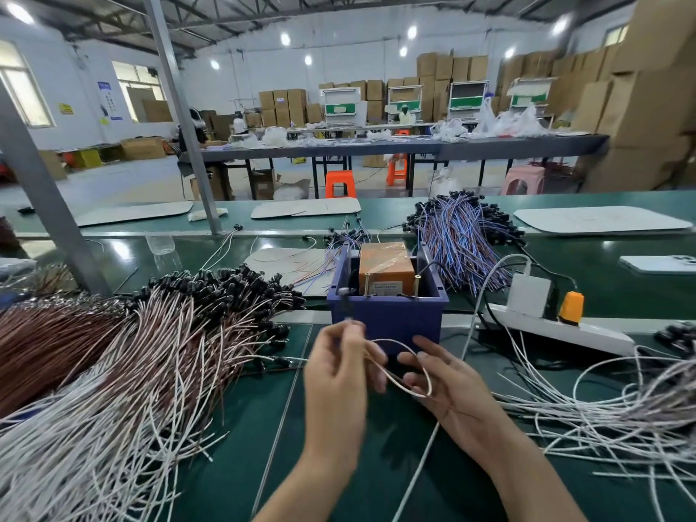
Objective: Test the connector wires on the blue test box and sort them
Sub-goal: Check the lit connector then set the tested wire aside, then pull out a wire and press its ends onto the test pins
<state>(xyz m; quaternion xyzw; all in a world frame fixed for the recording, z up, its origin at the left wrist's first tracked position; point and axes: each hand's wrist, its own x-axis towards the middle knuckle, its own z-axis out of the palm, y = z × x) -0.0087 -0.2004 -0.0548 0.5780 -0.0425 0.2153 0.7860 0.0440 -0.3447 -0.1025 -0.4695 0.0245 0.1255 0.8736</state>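
Head view: left hand and right hand grip one looped wire before the blue test box.

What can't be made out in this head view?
Head view only:
- Tip of the wire at the left hand: motion-blurred; contact with blue box unclear.
- Wire's other end: hidden behind right hand fingers.
- Label on orange block: too small to read.
- Left wire pile: cut off by left and bottom edges.

One blue test box, one power strip at three o'clock, two orange stools at twelve — and one pink stool.
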